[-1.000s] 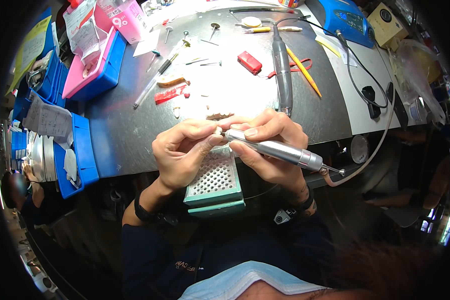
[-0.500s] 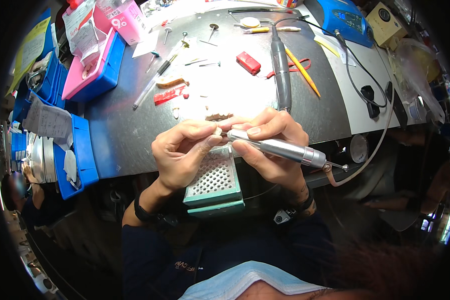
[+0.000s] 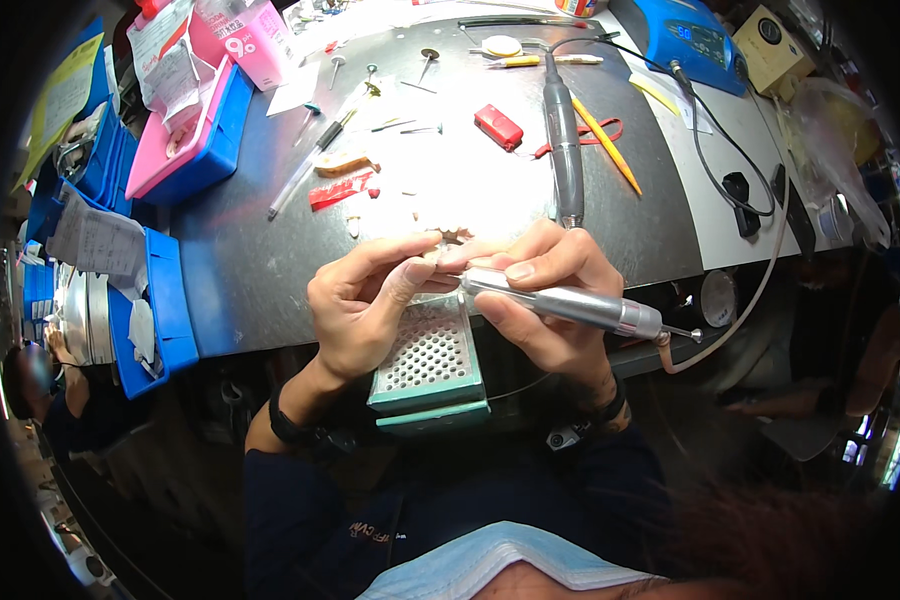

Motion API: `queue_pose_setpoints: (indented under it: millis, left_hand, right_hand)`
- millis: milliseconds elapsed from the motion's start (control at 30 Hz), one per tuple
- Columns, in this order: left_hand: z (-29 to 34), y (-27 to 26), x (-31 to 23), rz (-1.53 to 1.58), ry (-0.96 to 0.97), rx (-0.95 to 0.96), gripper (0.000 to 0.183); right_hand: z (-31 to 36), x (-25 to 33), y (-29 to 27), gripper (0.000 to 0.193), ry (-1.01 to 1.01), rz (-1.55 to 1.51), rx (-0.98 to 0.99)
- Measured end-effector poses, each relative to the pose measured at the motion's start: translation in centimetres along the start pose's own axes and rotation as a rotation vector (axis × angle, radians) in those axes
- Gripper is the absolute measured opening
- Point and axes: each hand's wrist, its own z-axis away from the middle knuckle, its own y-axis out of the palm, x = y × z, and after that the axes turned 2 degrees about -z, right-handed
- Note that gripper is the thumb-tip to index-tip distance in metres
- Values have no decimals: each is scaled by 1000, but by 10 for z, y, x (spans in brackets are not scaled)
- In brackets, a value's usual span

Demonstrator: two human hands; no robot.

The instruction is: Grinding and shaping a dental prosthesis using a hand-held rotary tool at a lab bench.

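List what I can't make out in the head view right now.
- Small pale piece: exact shape, head view; too small and partly covered by fingers of the left hand.
- Silver rotary handpiece: working tip, head view; lost among the fingertips, the right hand covering part of its body.
- Perforated teal box: far end, head view; behind the hands.
- Red-and-white container: top, head view; cut off by the upper edge.

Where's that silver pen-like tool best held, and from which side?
I'd probably grip the silver handpiece toward its left end, coming from the right as the right hand does. Its long, slim shape suits a pen-like hold, that end faces the left hand, and the hose leaves the other end, clear of the grip.
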Motion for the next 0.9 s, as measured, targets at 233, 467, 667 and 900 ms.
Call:
queue_pose_setpoints:
  millis: [233,467,667,900]
  left_hand:
    - [0,-6,3,-109,62,70,21]
    - [-1,-6,5,-62,82,86,21]
    - [-4,-3,-2,-73,34,105,22]
    - [-1,-8,7,24,71,98,20]
  right_hand:
    - [0,1,1,24,14,-45,9]
    - [-2,3,-2,22,29,-76,21]
    - [-4,-2,-3,22,-28,-1,29]
    - [-4,0,-1,22,21,60,24]
